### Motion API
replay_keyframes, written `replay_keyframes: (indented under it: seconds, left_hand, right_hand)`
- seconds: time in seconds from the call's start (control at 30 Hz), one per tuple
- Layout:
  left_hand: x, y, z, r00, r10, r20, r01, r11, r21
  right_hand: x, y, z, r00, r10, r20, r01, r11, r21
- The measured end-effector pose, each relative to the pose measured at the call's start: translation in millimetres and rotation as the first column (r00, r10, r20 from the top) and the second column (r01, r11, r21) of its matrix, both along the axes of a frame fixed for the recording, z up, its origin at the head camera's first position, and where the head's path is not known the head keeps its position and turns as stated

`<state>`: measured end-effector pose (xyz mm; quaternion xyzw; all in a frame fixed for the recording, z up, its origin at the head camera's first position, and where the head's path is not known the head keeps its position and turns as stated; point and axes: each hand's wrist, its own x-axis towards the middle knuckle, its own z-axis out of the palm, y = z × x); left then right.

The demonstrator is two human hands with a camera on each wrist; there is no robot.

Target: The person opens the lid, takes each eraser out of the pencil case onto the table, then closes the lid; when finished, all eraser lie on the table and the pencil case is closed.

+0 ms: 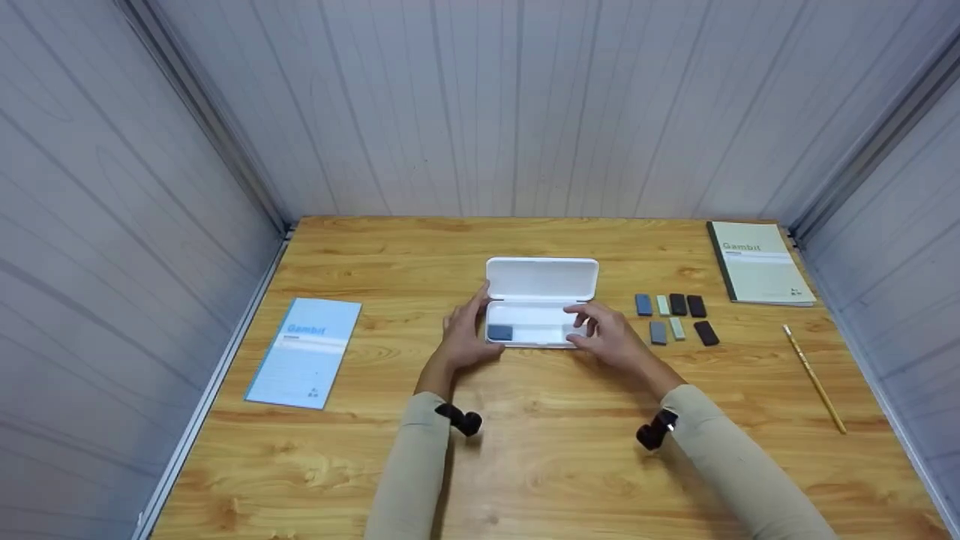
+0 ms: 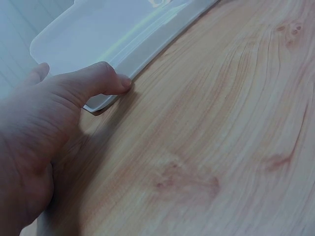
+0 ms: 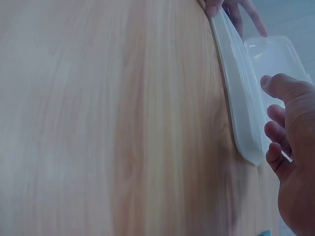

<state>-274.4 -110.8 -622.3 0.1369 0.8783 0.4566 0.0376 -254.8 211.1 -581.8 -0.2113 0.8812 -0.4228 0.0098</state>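
Observation:
A white pencil case [image 1: 541, 279] lies with its lid raised at the middle of the table. Inside its left end is a dark blue eraser-like block [image 1: 500, 332]. My left hand [image 1: 465, 341] grips that end, thumb [image 2: 115, 84] along the front edge and fingers behind. Over the right end is my right hand [image 1: 609, 337], its thumb and fingers apart and loosely bent. Nothing shows between those fingers in the right wrist view, where the hand [image 3: 295, 128] overlaps the case. It partly hides the case's right end in the head view.
Several small blocks, blue, pale green and black [image 1: 678, 304], lie right of the case. A pencil [image 1: 814, 379] and a cream notebook [image 1: 765, 266] are farther right. A light blue notebook [image 1: 304, 356] lies on the left. Panel walls [image 1: 480, 112] bound the table [image 1: 540, 450].

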Motion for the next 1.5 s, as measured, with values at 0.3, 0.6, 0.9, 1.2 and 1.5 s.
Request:
replay_keyframes:
  seconds: [0.3,0.6,0.9,1.2,1.5]
  left_hand:
    - [-1.9,-1.0,-0.4,1.0,-0.001,0.002,0.001,1.0,0.005]
    - [-2.7,-0.2,-1.1,1.0,0.0,-0.002,0.0,1.0,0.021]
    - [-0.6,-1.2,2.3,1.0,-0.008,0.015,0.008,1.0,0.005]
    - [-1.5,-1.4,3.2,0.999,-0.018,0.046,0.019,1.0,-0.018]
    - [-1.1,-4.1,4.3,0.999,-0.03,0.038,0.029,1.0,0.01]
  right_hand:
    - [-4.0,-24.6,3.0,0.999,0.042,-0.032,-0.042,0.999,-0.02]
    - [-3.8,-45.3,0.0,0.998,0.062,-0.02,-0.063,0.998,-0.024]
    - [-2.1,-60.3,-4.8,0.993,0.115,-0.002,-0.115,0.993,-0.026]
    - [-2.6,-72.1,-11.1,0.99,0.137,0.036,-0.136,0.991,-0.009]
    - [-3.5,-83.7,-14.8,0.991,0.128,0.049,-0.129,0.992,0.014]
